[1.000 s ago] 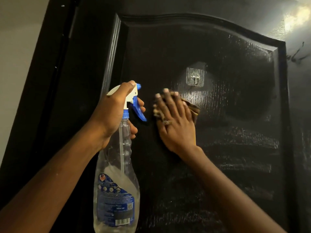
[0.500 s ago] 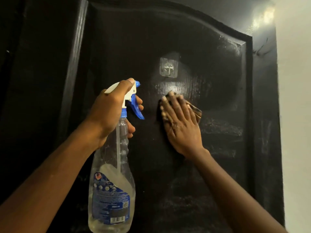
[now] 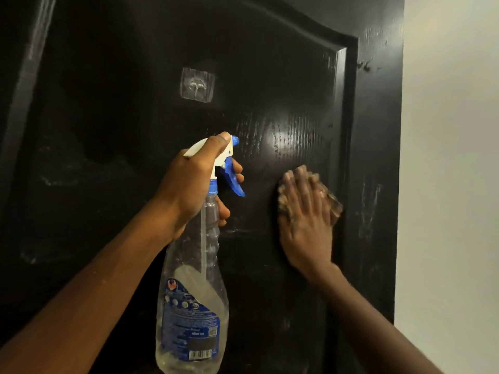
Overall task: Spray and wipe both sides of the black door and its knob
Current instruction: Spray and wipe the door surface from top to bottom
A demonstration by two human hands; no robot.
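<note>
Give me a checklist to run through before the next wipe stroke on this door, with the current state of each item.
1. Cloth flat under the right hand, against the black door: ok.
2. Spray bottle gripped at the neck by the left hand, held off the door: ok.
3. Liquid left in the bottle: ok, though low.
4. Door panel wet for wiping: ok, sheen above the cloth.
5. Stick-on hook outside the cloth's present spot: ok.
6. Knob wiped: cannot tell, out of view.
</note>
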